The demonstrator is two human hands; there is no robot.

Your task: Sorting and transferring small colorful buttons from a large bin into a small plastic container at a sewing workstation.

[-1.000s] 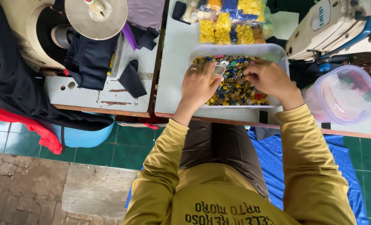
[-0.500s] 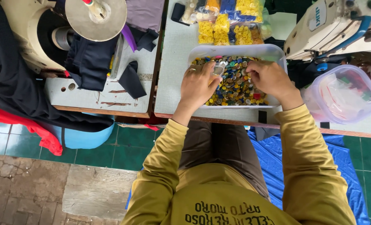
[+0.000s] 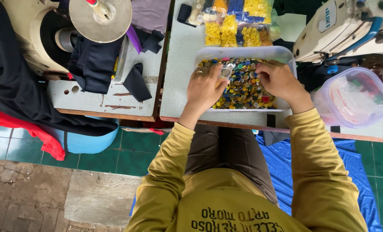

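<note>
a white rectangular tray (image 3: 243,52) sits on the grey tabletop (image 3: 180,77), near its front edge, and it is filled with a heap of mixed buttons (image 3: 243,88) in yellow, blue, green, red and dark tones. the left hand (image 3: 205,88) lies over the left part of the heap, a ring on one finger, its fingers (image 3: 220,69) curled and pinched on a small clear bag (image 3: 226,72) held just above the buttons. the right hand (image 3: 279,80) rests on the right part of the heap, its fingers (image 3: 261,69) bent down into the buttons; whether they grip one cannot be told. both arms wear mustard-yellow sleeves (image 3: 316,167).

just behind the tray lie small clear packets of yellow buttons (image 3: 228,30), with blue and orange ones among them. to the right of the tray stands a clear plastic tub (image 3: 355,96) with pinkish contents, and behind it a cream sewing machine (image 3: 350,23). to the left, on a neighbouring tabletop (image 3: 92,101), lie dark cloth pieces (image 3: 94,62), with a round metal disc (image 3: 100,17) on another cream machine above them. below, a red cloth (image 3: 32,131) hangs over green floor tiles (image 3: 110,157), and blue fabric (image 3: 286,167) lies by the person's right leg.
</note>
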